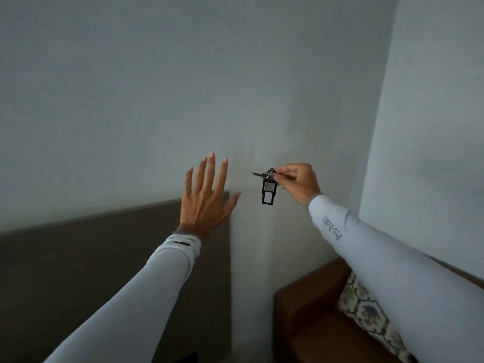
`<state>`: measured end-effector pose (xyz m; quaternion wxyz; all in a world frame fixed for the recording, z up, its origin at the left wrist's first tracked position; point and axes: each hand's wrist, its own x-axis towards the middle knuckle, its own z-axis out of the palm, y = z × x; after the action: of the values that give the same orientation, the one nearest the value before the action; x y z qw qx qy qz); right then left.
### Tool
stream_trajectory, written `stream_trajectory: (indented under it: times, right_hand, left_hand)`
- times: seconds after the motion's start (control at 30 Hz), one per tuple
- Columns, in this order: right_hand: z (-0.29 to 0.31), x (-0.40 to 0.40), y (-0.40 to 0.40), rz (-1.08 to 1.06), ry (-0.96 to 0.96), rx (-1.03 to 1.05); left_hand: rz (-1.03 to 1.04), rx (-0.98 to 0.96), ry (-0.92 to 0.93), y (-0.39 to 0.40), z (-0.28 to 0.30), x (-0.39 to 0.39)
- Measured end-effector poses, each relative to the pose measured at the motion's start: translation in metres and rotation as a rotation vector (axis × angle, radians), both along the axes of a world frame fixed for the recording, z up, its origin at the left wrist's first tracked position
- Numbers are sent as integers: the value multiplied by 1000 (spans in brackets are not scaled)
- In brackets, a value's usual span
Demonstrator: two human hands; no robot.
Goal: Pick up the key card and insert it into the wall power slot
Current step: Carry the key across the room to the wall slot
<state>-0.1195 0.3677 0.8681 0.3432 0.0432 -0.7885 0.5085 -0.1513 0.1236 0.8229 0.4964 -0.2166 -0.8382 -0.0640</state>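
My right hand [298, 182] is raised in front of the pale wall, its fingertips pinched on the ring of the key card [267, 190], a black rectangular tag with cut-outs that hangs straight down. A metal key on the same ring sticks out to the left. My left hand [207, 197] is held up to the left of the tag, fingers spread, holding nothing, a short gap away from it. No wall power slot shows in the head view.
A dark brown headboard panel [112, 258] covers the lower left wall. At the lower right stands a brown leather seat [309, 318] with a patterned cushion [366, 307]. A wall corner [372, 153] rises on the right.
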Motion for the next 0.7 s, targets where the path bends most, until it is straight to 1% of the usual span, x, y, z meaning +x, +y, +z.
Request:
stream_trajectory:
  times: [0.13, 0.33, 0.53, 0.7]
  right_hand:
    - [42, 29, 31, -67, 85, 36]
    - [74, 103, 93, -209, 101, 21]
    - [90, 214, 176, -384, 94, 5]
    - [93, 334, 255, -546, 48, 59]
  left_hand:
    - [-82, 14, 46, 36, 24, 6]
    - [-230, 38, 37, 115, 47, 41]
    - [-380, 12, 81, 214, 66, 104]
    - [-515, -13, 87, 313, 73, 194]
